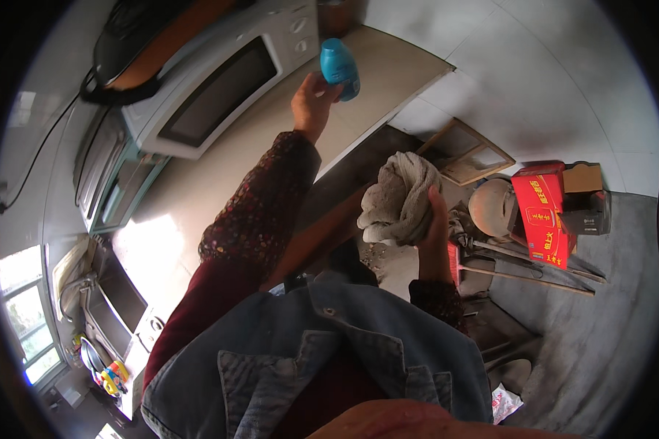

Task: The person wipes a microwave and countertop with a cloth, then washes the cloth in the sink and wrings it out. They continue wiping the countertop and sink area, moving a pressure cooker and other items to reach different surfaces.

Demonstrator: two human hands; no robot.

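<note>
My left hand (314, 107) reaches far forward over the counter, its fingers closed round the lower part of a blue plastic bottle (340, 69). The bottle is nearly upright, with its rounded cap at the top. Whether its base touches the countertop I cannot tell. To the right, my right hand (437, 230) grips a bunched grey-beige towel (397, 199) from its right side. The towel is held in front of my body, above the floor and apart from the counter. Part of my right fingers is hidden behind it.
A white microwave (220, 91) stands on the beige countertop (252, 157), left of the bottle. Farther left are a teal-framed cabinet (124, 183) and a sink (113, 304). On the right floor lie a red cardboard box (542, 212), a wooden frame (476, 154) and long sticks (534, 278).
</note>
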